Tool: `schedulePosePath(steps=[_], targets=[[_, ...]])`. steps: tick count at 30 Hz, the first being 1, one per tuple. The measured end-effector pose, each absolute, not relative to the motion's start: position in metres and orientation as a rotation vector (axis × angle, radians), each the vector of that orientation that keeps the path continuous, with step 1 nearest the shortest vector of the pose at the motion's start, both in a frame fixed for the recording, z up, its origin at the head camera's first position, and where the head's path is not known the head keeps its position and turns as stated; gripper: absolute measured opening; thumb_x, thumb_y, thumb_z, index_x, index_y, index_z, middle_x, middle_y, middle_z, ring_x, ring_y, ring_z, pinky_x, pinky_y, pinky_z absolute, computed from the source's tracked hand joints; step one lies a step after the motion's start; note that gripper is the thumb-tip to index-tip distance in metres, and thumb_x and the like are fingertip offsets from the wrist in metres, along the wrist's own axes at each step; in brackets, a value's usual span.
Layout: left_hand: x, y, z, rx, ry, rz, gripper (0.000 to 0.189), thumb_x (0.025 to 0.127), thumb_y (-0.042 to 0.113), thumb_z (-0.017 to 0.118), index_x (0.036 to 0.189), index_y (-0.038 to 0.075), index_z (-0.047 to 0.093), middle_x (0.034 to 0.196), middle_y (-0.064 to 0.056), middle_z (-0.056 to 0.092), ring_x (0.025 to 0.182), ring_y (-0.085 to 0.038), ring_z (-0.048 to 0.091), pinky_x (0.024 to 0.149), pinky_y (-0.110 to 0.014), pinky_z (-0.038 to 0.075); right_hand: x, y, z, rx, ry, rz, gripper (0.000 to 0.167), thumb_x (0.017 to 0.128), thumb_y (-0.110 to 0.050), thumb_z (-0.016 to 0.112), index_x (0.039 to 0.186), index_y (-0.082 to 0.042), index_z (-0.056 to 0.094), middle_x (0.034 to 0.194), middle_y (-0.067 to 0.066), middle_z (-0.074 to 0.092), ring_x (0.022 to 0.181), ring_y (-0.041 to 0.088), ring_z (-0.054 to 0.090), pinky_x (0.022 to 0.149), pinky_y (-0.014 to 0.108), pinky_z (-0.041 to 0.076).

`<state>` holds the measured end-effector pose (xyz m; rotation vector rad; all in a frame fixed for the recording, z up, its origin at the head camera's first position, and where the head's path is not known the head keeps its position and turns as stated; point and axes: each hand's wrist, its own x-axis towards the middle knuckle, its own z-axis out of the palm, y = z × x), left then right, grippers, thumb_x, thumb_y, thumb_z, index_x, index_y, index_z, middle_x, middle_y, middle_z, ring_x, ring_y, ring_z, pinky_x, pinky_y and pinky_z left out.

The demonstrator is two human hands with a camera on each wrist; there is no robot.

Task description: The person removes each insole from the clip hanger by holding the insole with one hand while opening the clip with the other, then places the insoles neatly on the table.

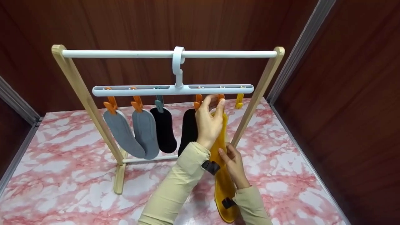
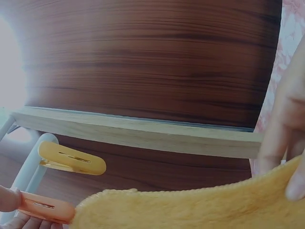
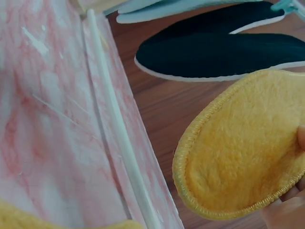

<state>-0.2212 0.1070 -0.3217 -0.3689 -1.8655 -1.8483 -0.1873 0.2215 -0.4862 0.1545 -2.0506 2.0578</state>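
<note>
Near the hanger's (image 1: 140,92) right end, the left hand (image 1: 210,123) pinches the orange clip (image 2: 52,207), seemingly to part it; the right hand (image 1: 236,164) pinches the yellow insole (image 2: 190,210) beneath, likely steadying it; its long axis runs steeply, upper end pointing at the clip.

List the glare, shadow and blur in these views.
Head: the wall on the right falls into shadow, and a pale sheen shows on the marbled surface near the bottom edge; left wrist: white glare blows out the left edge, and the right hand looks soft; right wrist: hazy overall, though the stitched rim of the yellow insole is readable.
</note>
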Motion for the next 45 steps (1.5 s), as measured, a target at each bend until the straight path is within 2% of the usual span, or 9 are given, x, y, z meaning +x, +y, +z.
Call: schedulePosePath(steps=[7, 11, 14, 21, 26, 35, 45], targets=[[-0.217, 0.108, -0.32, -0.424, -1.862, -1.959, 0.035, 0.097, 0.011, 0.056, 0.127, -0.006, 0.054, 0.121, -0.021, 0.062, 0.112, -0.028, 0.061, 0.098, -0.031, 0.049, -0.18, 0.227, -0.489, 0.147, -2.081, 2.007, 0.023, 0.095, -0.005, 0.056, 0.109, 0.013, 0.057, 0.095, 0.007, 0.066, 0.083, 0.011, 0.061, 0.075, 0.023, 0.051], [-0.214, 0.108, -0.318, -0.421, -1.868, -1.993, 0.039, 0.097, 0.011, 0.055, 0.132, -0.006, 0.051, 0.125, -0.021, 0.059, 0.116, -0.028, 0.06, 0.099, -0.031, 0.049, -0.178, 0.23, -0.487, 0.134, -2.092, 1.988, 0.024, 0.095, -0.005, 0.056, 0.112, 0.013, 0.057, 0.097, 0.01, 0.066, 0.084, 0.01, 0.061, 0.076, 0.022, 0.051], [-0.213, 0.107, -0.318, -0.428, -1.87, -1.976, 0.039, 0.097, 0.01, 0.054, 0.132, -0.006, 0.05, 0.126, -0.021, 0.059, 0.117, -0.028, 0.059, 0.098, -0.029, 0.048, -0.175, 0.231, -0.486, 0.152, -2.091, 1.977, 0.024, 0.095, -0.003, 0.056, 0.112, 0.014, 0.057, 0.098, 0.013, 0.066, 0.085, 0.01, 0.062, 0.076, 0.022, 0.051], [-0.215, 0.107, -0.32, -0.456, -1.853, -1.961, 0.039, 0.098, 0.01, 0.054, 0.133, -0.006, 0.05, 0.127, -0.022, 0.058, 0.119, -0.029, 0.058, 0.1, -0.027, 0.047, -0.169, 0.236, -0.485, 0.159, -2.095, 1.96, 0.022, 0.095, -0.003, 0.056, 0.111, 0.013, 0.058, 0.095, 0.003, 0.067, 0.084, 0.01, 0.062, 0.074, 0.022, 0.052], [-0.216, 0.106, -0.32, -0.484, -1.848, -1.92, 0.036, 0.098, 0.009, 0.053, 0.131, -0.007, 0.051, 0.127, -0.023, 0.059, 0.119, -0.03, 0.058, 0.103, -0.029, 0.045, -0.161, 0.243, -0.484, 0.113, -2.146, 1.939, 0.024, 0.096, -0.008, 0.056, 0.113, 0.01, 0.059, 0.098, 0.008, 0.068, 0.085, 0.01, 0.063, 0.075, 0.023, 0.052], [-0.215, 0.107, -0.319, -0.481, -1.877, -1.914, 0.039, 0.097, 0.013, 0.056, 0.131, -0.005, 0.05, 0.132, -0.02, 0.056, 0.123, -0.026, 0.055, 0.104, -0.026, 0.043, -0.145, 0.252, -0.497, -0.019, -2.159, 1.961, 0.023, 0.092, -0.001, 0.06, 0.108, 0.015, 0.06, 0.097, 0.013, 0.068, 0.084, 0.007, 0.062, 0.076, 0.021, 0.053], [-0.213, 0.107, -0.32, -0.477, -1.893, -1.858, 0.042, 0.095, 0.013, 0.06, 0.132, -0.004, 0.05, 0.133, -0.018, 0.056, 0.124, -0.025, 0.055, 0.105, -0.025, 0.042, -0.136, 0.258, -0.504, -0.166, -2.26, 1.905, 0.022, 0.091, -0.007, 0.063, 0.107, 0.009, 0.065, 0.095, 0.015, 0.068, 0.079, 0.009, 0.063, 0.073, 0.022, 0.053]])
